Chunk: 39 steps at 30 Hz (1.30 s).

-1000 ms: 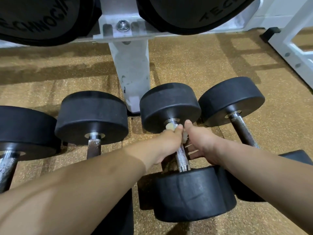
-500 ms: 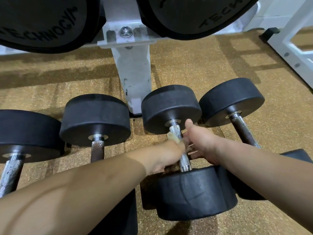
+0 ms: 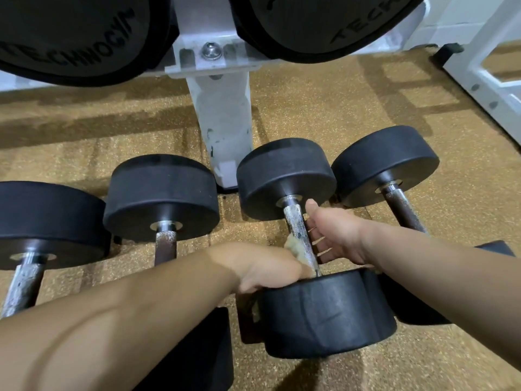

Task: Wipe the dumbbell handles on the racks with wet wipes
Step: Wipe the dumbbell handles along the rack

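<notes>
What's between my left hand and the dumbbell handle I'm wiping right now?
A crumpled, yellowish wet wipe, which the left hand holds against the chrome handle; the head view shows it.

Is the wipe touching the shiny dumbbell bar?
Touching. The head view shows the left hand pressing the crumpled wipe against the dumbbell handle near its closer end, with no gap between them.

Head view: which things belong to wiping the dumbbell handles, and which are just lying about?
Job: wipe, gripped by left hand; handle under it; right hand beside that handle; neighbouring handles.
Lying about: rack post, bolt, floor, white frame.
</notes>
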Motion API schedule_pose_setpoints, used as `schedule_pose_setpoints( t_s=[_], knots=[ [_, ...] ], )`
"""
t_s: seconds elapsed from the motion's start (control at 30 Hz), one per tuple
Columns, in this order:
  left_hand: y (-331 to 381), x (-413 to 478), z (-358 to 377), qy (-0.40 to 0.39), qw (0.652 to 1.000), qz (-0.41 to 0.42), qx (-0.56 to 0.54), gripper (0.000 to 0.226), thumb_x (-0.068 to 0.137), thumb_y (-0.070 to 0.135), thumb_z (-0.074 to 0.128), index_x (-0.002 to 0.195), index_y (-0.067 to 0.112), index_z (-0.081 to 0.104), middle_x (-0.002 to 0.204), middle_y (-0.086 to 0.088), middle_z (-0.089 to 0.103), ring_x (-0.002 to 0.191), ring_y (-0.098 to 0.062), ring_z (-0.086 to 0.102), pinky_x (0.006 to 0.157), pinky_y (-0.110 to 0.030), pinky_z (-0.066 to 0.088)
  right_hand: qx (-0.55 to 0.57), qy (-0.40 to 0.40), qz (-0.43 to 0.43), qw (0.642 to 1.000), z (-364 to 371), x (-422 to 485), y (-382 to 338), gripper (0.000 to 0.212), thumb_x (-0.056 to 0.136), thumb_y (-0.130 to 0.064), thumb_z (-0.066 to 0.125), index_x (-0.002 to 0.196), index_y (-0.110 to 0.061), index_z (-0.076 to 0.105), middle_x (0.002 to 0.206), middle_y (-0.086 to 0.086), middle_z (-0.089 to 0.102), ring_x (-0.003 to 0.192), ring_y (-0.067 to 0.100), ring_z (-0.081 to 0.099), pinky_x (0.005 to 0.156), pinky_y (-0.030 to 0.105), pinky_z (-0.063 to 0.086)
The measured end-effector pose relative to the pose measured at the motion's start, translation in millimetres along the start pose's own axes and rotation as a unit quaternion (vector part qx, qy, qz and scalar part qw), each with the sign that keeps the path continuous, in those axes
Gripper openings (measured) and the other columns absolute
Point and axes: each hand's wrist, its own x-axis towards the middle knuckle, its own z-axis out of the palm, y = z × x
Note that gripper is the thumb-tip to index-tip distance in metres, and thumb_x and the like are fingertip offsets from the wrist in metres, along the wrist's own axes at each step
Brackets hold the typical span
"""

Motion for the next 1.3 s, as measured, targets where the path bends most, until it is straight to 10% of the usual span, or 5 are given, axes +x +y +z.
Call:
schedule_pose_setpoints(
  t_s=[0.07, 0.27, 0.7, 1.1, 1.3],
  knots=[
    [1, -12, -12, 0.029, 0.999, 0.031, -0.013, 0.022, 0.099, 0.031, 0.055, 0.081, 0.019, 0.053, 0.108, -0.005, 0.064, 0.090, -0.018, 0.055, 0.080, -0.030, 0.040, 0.008, -0.030, 0.007, 0.999, 0, -3, -2, 0.056, 0.108, -0.057, 0.026, 0.120, -0.012, 0.056, 0.105, 0.009, 0.064, 0.084, 0.027, 0.063, 0.066, 0.038, 0.051],
    [-3, -22, -41, 0.121, 0.926, 0.096, -0.345, 0.037, 0.073, 0.021, 0.064, 0.103, 0.007, 0.079, 0.110, -0.004, 0.071, 0.088, -0.024, 0.059, 0.081, -0.042, 0.061, 0.039, 0.065, -0.100, 0.992, -23, -5, 6, 0.032, 0.104, -0.037, 0.052, 0.110, -0.009, 0.064, 0.096, 0.013, 0.068, 0.076, 0.025, 0.065, 0.064, 0.035, 0.054],
    [13, -20, -20, -0.162, 0.866, 0.192, -0.433, 0.026, 0.083, 0.023, 0.045, 0.087, 0.005, 0.063, 0.081, -0.010, 0.054, 0.070, -0.022, 0.052, 0.070, -0.035, 0.046, 0.154, -0.307, -0.125, 0.931, -45, -33, 8, 0.041, 0.098, -0.035, 0.064, 0.124, -0.003, 0.068, 0.118, 0.026, 0.065, 0.102, 0.033, 0.068, 0.094, 0.043, 0.057],
    [-19, 0, -30, 0.218, 0.928, 0.046, -0.297, 0.030, 0.100, 0.038, 0.059, 0.101, 0.010, 0.068, 0.073, -0.006, 0.072, 0.066, -0.021, 0.067, 0.072, -0.035, 0.053, 0.108, 0.118, -0.121, 0.980, -51, 3, 7, 0.037, 0.084, -0.022, 0.084, 0.111, -0.006, 0.066, 0.102, 0.017, 0.076, 0.081, 0.026, 0.071, 0.076, 0.040, 0.061],
    [-24, 8, -19, 0.209, 0.939, 0.063, -0.266, 0.017, 0.101, 0.029, 0.058, 0.101, 0.015, 0.067, 0.072, -0.002, 0.073, 0.066, -0.015, 0.067, 0.061, -0.029, 0.051, 0.041, 0.079, -0.074, 0.993, 0, 18, -3, 0.027, 0.079, -0.015, 0.064, 0.105, -0.020, 0.060, 0.097, 0.006, 0.063, 0.087, 0.026, 0.065, 0.069, 0.037, 0.060]
  ],
)
